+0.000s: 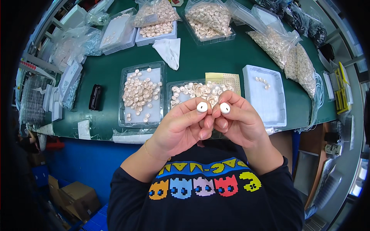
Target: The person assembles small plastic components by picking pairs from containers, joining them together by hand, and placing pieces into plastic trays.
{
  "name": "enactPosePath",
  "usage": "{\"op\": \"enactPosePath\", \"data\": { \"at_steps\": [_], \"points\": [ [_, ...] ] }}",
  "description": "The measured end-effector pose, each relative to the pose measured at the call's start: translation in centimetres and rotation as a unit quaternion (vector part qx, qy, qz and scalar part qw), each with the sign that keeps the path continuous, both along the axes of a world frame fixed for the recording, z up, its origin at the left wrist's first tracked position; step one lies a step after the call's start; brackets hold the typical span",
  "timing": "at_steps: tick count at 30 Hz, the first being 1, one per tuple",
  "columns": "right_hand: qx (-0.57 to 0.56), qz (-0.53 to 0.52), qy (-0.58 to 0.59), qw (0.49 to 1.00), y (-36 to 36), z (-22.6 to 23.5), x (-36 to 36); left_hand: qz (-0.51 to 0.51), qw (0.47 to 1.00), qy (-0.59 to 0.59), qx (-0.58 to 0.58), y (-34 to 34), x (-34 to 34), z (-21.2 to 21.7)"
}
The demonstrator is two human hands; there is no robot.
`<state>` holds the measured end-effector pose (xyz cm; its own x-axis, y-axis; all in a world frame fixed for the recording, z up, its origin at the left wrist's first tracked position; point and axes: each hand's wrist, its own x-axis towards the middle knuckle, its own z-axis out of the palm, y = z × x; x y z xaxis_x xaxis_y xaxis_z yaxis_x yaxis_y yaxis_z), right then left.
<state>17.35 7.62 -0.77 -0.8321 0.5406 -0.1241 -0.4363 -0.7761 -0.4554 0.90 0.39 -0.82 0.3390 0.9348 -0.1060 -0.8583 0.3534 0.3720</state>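
Observation:
My left hand (185, 119) pinches a small round white piece (202, 107) with a dark slot in its face, between thumb and forefinger. A matching slotted piece (225, 108) sits in the pinch of my right hand (244, 121). Both are held up side by side, close together, over the table's near edge. Just beyond my hands lies a clear tray (169, 86) of similar pale round pieces, partly hidden by my fingers. Another clear tray (155, 74), to its left, carries a heap of them. On the right, a white tray (266, 107) contains several pieces near its top.
Along the back of the green table (208, 57) stand trays and bags of pieces, among them a full bag (156, 13). A white cloth (168, 52), a yellow sheet (235, 79) and a black object (95, 97) lie on it. More filled bags (298, 65) rest at the right.

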Motion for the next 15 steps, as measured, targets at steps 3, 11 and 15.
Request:
{"op": "enactPosePath", "data": {
  "at_steps": [3, 11, 15],
  "points": [
    [0.181, -0.110, -0.111, 0.971, -0.2, 0.2, 0.1, 0.032, 0.990, 0.131, 0.044, 0.2, -0.4, -0.4],
    [0.651, -0.194, -0.304, 0.667, 0.2, -1.8, -0.6, -0.054, 0.992, 0.087, -0.072, 0.3, -1.8, -4.6],
    [0.563, -0.252, -0.326, 0.716, 2.0, -2.8, 0.7, 0.179, 0.946, 0.269, -0.017, 0.7, -7.6, -5.3]
  ]
}}
